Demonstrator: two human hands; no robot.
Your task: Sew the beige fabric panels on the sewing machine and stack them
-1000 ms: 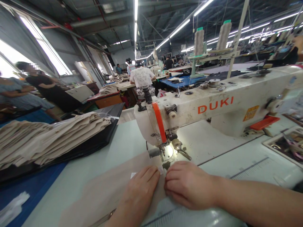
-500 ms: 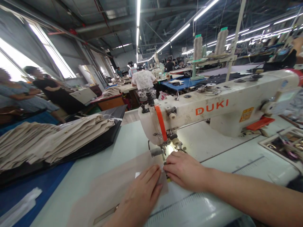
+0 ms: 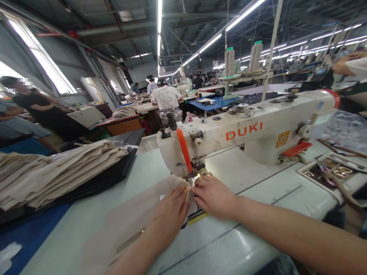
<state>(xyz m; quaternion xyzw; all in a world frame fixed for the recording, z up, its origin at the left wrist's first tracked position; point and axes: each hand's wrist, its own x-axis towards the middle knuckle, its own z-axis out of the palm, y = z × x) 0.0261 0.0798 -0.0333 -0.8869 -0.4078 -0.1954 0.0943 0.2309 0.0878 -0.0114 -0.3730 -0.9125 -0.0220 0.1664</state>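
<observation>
A pale beige fabric panel [image 3: 123, 215] lies on the sewing machine table, its upper edge beneath the needle area. My left hand [image 3: 172, 208] rests flat on it, fingers stretched forward, beside a small white patch [image 3: 163, 197]. Close by the needle, my right hand [image 3: 213, 196] has its fingers bent and drawn together at the panel's right edge; the fingertips are partly hidden. Both hands are almost touching in front of the white sewing machine [image 3: 212, 133], which has a lit needle area. A narrow slot-like strip [image 3: 130, 241] shows on the panel near my left wrist.
A stack of beige fabric pieces [image 3: 71, 172] lies on dark material at left. At right is a tray [image 3: 318, 172] with metal rings and small tools. A ruler scale [image 3: 212, 242] runs along the table front. Thread cones [image 3: 229, 63] stand behind; several people are around.
The view has swung a little to the right, so everything sits further left. The panel's edge and both hands are nearer the needle; a yellow strip on the table shows more.
</observation>
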